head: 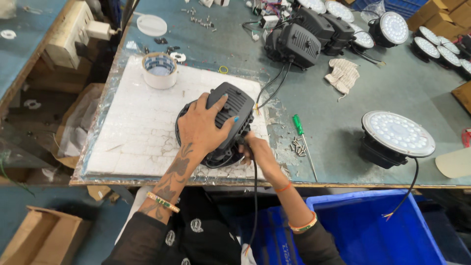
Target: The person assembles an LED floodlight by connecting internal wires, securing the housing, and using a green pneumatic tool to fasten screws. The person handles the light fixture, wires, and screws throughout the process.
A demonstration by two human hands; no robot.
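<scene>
The black lamp housing [223, 122] is pinned face-down on the white foam pad [137, 127] by the left hand [203, 127], fingers spread flat over it. At its lower edge the right hand [257, 152] is curled, apparently around the cable [255, 196]. A fitting step is judged; the green screwdriver [300, 130] and 1 screw pile [297, 146] lie just beside.

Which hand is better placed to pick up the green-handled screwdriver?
Probably the right hand: it sits at the lamp housing's right edge, nearer the screwdriver, while the left hand presses on the housing.
</scene>
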